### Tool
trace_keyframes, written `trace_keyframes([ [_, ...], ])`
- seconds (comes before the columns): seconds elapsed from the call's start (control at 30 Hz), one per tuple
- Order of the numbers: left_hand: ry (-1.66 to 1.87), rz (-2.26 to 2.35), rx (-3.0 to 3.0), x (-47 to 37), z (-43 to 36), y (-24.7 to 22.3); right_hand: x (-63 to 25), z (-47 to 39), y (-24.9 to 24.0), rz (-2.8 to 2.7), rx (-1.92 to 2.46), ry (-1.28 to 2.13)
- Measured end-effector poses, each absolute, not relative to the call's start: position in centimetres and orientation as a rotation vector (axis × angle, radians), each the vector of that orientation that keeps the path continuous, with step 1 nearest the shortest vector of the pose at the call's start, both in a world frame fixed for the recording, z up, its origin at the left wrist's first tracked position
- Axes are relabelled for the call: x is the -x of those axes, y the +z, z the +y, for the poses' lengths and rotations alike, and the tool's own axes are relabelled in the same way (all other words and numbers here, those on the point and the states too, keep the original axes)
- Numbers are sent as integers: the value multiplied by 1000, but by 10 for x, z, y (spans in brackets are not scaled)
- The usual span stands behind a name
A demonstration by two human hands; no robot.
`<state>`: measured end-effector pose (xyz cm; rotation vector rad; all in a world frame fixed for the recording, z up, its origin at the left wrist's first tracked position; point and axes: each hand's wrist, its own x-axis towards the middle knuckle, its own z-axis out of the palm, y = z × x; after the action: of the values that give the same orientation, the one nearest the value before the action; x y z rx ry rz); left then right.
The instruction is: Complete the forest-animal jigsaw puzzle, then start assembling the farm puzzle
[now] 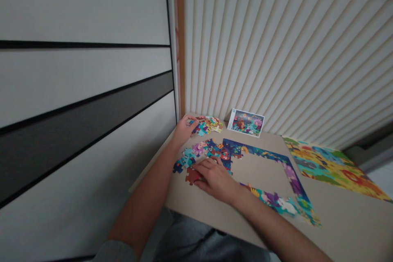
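At the table's far left corner, my left hand (185, 129) reaches to the edge of a heap of puzzle pieces (211, 124). Its fingers are apart, with bits of blue showing between them; I cannot make out a piece lifted. My right hand (217, 177) lies low over loose puzzle pieces (190, 156), fingers spread. A brown puzzle piece (191, 175) lies at its fingertips, beside the thumb. Right of these stands a partly joined puzzle border (270, 151), dark blue along the top, with colourful plants along the bottom. My right wrist and forearm hide part of its lower left.
A picture card (246, 123) leans at the back against the pleated blind (245, 41). A colourful animal picture (334, 168) lies at the right of the beige table (337, 221). The white panelled wall (92, 151) runs close along the left side.
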<state>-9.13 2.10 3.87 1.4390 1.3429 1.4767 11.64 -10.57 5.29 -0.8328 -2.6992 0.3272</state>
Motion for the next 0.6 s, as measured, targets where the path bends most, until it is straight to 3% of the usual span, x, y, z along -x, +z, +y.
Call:
trace_keyframes([
  [0.33, 1436, 1199, -1326, 89, 20, 40, -172, -75, 58, -2410, 893, 521],
  [0.6, 1352, 1199, -1373, 85, 14, 45, -204, -58, 33, -2248, 987, 385],
])
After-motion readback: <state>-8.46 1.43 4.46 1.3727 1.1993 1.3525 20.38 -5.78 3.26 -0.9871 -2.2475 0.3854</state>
